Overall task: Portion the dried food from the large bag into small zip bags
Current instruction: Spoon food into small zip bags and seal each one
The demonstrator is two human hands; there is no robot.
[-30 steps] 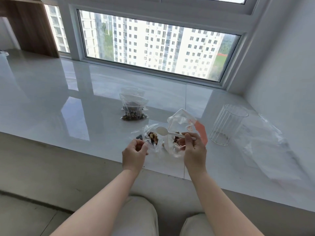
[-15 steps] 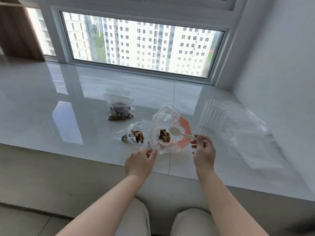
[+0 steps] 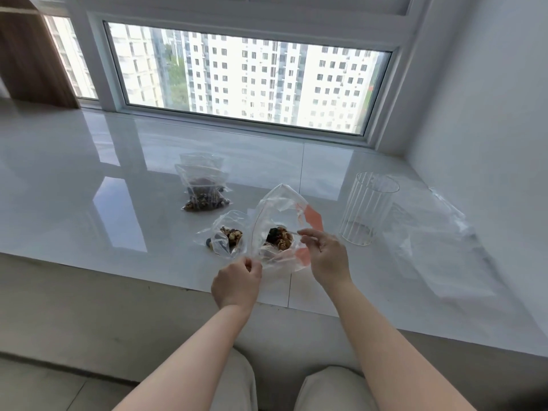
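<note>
The large clear bag (image 3: pixel 278 209) with an orange label stands open near the sill's front edge, with nuts and dried fruit (image 3: pixel 280 237) at its bottom. My left hand (image 3: pixel 237 281) pinches the bag's near rim and holds it open. My right hand (image 3: pixel 324 256) grips a white spoon's handle (image 3: pixel 292 232), its bowl pushed down into the food inside the bag. A small zip bag (image 3: pixel 228 235) holding some food lies just left of the large bag. Further back lie small filled zip bags (image 3: pixel 203 185) in a pile.
A ribbed clear glass (image 3: pixel 367 207) stands right of the large bag. Flat clear plastic bags (image 3: pixel 439 241) lie at the far right by the wall. The glossy white sill (image 3: pixel 89 203) ends at a front edge near my knees.
My left hand let go of the small zip bag and took the large bag's rim. My right hand carried the spoon from the small bag into the large bag's food.
</note>
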